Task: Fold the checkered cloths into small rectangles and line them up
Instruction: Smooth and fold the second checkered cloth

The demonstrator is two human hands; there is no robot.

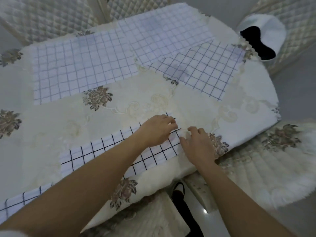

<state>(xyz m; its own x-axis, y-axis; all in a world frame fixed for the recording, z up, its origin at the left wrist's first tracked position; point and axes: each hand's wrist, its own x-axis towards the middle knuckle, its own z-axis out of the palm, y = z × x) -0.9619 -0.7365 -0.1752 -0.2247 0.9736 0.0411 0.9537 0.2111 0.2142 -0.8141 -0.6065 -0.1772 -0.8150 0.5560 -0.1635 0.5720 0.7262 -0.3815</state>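
Fingers [168, 119] of my left hand [156, 130] and right hand [196, 144] curl tight, pinching the right end of the nearest checkered cloth [106, 151].

Mid-table tablecloth [145, 100] strip free btwn near cloth [102, 151] & far cloths [77, 65]; quilted chair [42, 17] behind

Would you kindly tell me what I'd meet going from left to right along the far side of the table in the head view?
Large pale-grid cloth → second pale-grid cloth → dark-grid cloth → white object with a black bow, just off the table's far right corner.
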